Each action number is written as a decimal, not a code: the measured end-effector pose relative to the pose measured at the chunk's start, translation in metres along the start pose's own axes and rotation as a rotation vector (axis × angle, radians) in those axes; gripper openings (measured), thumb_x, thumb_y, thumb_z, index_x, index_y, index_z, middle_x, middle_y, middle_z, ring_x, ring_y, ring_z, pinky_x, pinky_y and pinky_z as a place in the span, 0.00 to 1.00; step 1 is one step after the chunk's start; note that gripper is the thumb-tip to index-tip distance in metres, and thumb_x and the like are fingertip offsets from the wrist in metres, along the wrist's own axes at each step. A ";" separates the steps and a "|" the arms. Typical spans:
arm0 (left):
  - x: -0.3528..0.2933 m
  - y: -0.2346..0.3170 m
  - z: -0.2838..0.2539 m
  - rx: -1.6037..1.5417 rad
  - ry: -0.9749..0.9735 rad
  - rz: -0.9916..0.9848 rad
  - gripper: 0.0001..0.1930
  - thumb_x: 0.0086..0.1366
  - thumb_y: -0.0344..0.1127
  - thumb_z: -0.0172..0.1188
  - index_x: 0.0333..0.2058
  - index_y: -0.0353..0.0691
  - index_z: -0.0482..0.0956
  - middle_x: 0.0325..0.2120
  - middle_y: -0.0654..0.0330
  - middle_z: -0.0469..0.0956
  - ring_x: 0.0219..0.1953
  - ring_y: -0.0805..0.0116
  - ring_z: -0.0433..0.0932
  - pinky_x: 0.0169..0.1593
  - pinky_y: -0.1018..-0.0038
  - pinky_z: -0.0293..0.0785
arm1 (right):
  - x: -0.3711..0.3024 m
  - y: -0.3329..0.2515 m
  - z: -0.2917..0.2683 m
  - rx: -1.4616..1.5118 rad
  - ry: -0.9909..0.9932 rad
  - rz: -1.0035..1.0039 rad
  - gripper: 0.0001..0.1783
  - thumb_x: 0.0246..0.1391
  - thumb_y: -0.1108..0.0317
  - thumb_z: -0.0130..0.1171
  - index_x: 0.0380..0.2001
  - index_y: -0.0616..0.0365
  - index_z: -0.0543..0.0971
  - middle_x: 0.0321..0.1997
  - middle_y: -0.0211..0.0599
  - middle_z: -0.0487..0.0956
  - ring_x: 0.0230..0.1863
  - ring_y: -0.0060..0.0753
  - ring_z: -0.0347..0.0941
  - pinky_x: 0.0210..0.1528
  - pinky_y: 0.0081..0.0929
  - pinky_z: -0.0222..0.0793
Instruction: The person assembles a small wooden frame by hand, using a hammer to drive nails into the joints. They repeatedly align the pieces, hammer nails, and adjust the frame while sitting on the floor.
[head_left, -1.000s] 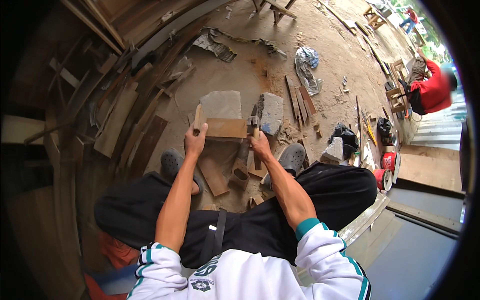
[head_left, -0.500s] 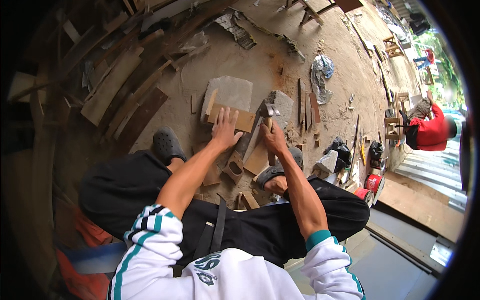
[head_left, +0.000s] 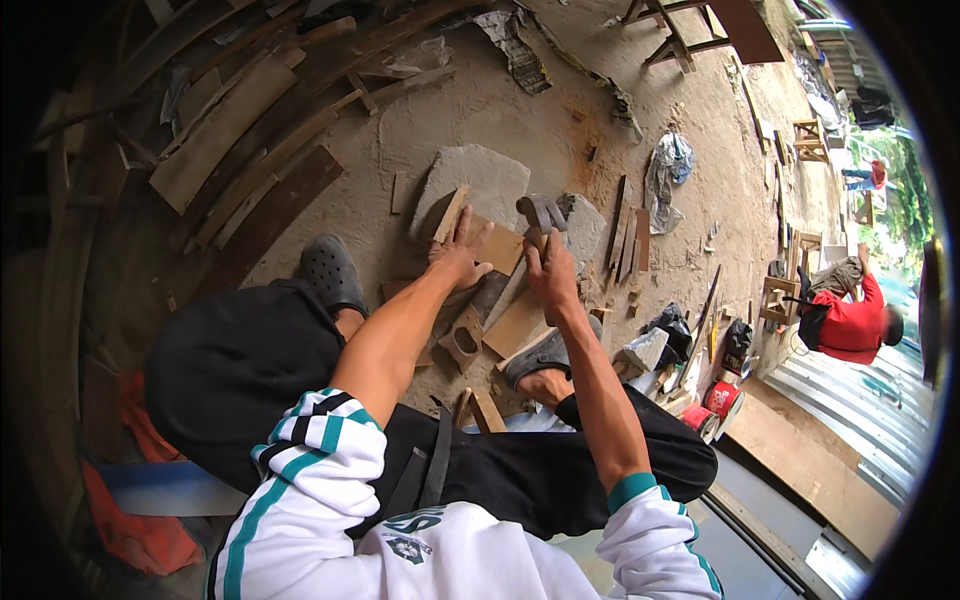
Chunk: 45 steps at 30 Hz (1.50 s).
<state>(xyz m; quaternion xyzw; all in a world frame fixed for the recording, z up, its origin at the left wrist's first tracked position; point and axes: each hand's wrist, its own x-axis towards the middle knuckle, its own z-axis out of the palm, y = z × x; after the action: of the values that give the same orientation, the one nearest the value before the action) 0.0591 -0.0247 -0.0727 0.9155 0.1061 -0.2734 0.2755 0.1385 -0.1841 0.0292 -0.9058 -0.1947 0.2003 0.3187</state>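
Wooden board (head_left: 504, 246) beneath the spread left fingers (head_left: 464, 226); hammer (head_left: 542, 212) within the clamped right fingers (head_left: 537, 264)

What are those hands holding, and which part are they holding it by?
The right hand holds a hammer by its handle, near the head. The left hand lies spread on a wooden board; I can't tell if it grips it.

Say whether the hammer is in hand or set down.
The hammer is in hand: the right hand grips it by the handle.
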 end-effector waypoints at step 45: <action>0.011 0.011 -0.010 0.155 -0.051 -0.042 0.48 0.63 0.67 0.48 0.72 0.64 0.30 0.71 0.44 0.18 0.72 0.42 0.13 0.69 0.47 0.14 | -0.036 0.052 0.025 0.119 0.145 -0.003 0.18 0.59 0.68 0.54 0.52 0.60 0.68 0.34 0.66 0.78 0.37 0.70 0.75 0.36 0.54 0.70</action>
<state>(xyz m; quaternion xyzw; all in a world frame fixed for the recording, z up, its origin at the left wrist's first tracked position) 0.0769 -0.0279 -0.0671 0.9244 0.0967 -0.3096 0.2007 0.1075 -0.2267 -0.0140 -0.8970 -0.1602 0.1447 0.3856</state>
